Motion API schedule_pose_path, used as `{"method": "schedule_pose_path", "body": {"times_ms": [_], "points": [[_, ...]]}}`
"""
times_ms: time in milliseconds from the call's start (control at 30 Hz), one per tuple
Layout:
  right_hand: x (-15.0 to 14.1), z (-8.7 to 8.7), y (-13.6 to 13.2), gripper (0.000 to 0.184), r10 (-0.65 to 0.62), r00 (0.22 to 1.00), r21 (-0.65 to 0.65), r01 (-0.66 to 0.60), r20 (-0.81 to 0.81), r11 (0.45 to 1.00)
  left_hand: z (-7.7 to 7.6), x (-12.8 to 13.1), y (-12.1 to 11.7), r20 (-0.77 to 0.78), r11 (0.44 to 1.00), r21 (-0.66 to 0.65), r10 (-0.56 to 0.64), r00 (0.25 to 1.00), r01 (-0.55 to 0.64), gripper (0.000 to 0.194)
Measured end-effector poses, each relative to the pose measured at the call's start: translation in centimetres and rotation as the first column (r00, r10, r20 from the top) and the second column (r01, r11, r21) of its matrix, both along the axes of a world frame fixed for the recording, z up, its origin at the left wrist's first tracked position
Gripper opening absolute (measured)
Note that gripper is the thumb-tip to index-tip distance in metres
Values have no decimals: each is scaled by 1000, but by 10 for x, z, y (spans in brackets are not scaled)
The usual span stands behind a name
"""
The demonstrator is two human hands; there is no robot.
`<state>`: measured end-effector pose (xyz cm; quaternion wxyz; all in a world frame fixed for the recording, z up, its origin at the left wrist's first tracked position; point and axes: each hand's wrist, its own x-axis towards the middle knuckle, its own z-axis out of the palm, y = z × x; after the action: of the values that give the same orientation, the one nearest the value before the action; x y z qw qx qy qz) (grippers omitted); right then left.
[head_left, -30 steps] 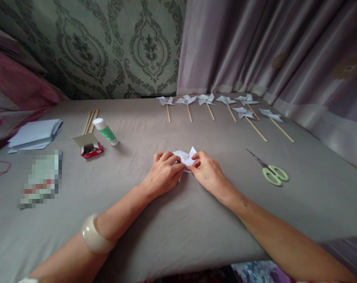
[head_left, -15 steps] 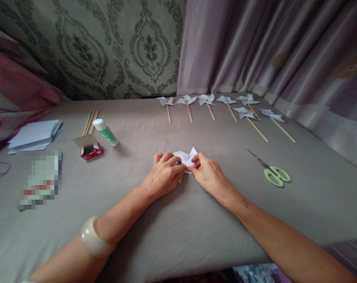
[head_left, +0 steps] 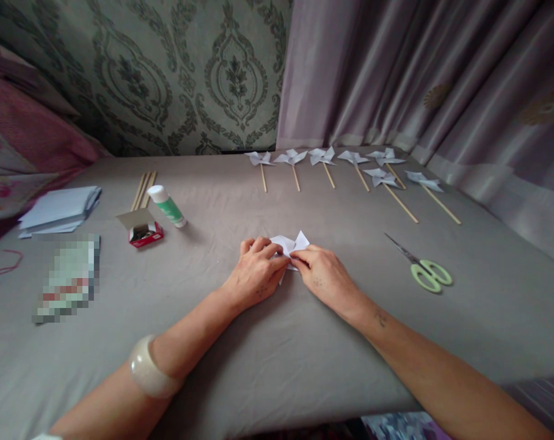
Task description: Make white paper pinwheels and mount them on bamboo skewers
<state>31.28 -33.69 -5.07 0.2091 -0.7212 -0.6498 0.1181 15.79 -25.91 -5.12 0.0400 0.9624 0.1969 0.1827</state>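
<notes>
A white paper pinwheel (head_left: 284, 243) lies on the grey cloth in front of me, its pointed blades partly covered by my fingers. My left hand (head_left: 261, 266) is closed on its left side, thumb toward the centre. From the right, my right hand (head_left: 325, 272) pinches at the pinwheel's middle with thumb and forefinger. Whether a small pin is between those fingertips cannot be made out. No stick shows under this pinwheel. Right of my hands lie scissors (head_left: 424, 270) with green handles, blades pointing away and to the left.
Several finished pinwheels on sticks (head_left: 322, 157) lie along the far side. At left are a glue stick (head_left: 167, 206), an open red box (head_left: 146, 234) of small metal pieces, wooden sticks (head_left: 143, 190), folded paper (head_left: 59, 209), a blurred packet (head_left: 68, 278) and red string (head_left: 11, 263).
My right thumb and forefinger have moved from the pinwheel's right blade in to its centre. My left hand keeps its hold. The view has shifted slightly.
</notes>
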Motion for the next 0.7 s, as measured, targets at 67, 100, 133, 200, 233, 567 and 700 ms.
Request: {"method": "schedule_pose_path", "body": {"times_ms": [67, 100, 133, 200, 233, 567, 700], "points": [[-3, 6, -2, 27, 11, 998, -56, -8, 63, 998, 0, 0, 0, 0, 1000, 0, -2, 1000, 2, 23], [-5, 9, -4, 29, 17, 994, -83, -8, 106, 997, 0, 0, 0, 2, 1000, -4, -5, 1000, 5, 22], [-7, 12, -5, 31, 26, 988, -107, -10, 152, 994, 0, 0, 0, 11, 1000, -10, -6, 1000, 7, 22], [-10, 18, -6, 32, 52, 971, -139, -19, 234, 990, 0, -1, 1, 57, 1000, -22, 0, 998, 1, 21], [-10, 21, -6, 32, 69, 963, -151, -29, 262, 988, -1, -1, 1, 92, 1000, -28, 13, 996, -10, 21], [4, 35, 16, 26, 227, 932, -246, -158, 284, 956, 3, -5, 9, 298, 919, -237, 378, 876, -316, 19], [4, 32, 19, 27, 212, 932, -194, -159, 294, 968, 5, -5, 13, 272, 881, -297, 449, 851, -369, 18]]}}
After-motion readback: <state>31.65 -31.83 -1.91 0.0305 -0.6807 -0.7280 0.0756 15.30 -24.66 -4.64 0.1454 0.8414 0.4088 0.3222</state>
